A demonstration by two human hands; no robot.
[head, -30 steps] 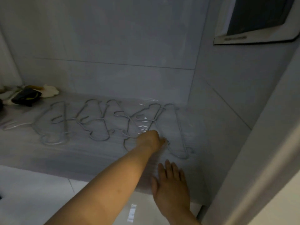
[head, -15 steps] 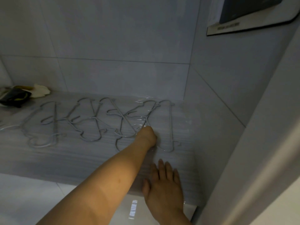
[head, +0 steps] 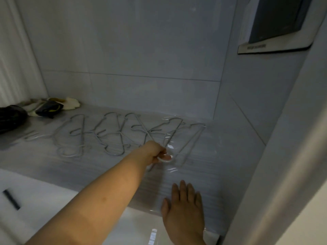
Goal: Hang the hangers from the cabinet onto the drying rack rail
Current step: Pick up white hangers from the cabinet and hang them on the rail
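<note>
Hanger (head: 172, 135) | left hand (head: 156, 152) outstretched, gripping it | right hand (head: 184, 209) flat on shelf (head: 106, 167)

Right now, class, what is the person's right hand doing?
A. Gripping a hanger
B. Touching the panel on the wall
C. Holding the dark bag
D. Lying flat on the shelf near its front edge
D: the right hand lies flat, fingers straight, on the shelf, while the left hand grips a hanger.
</note>
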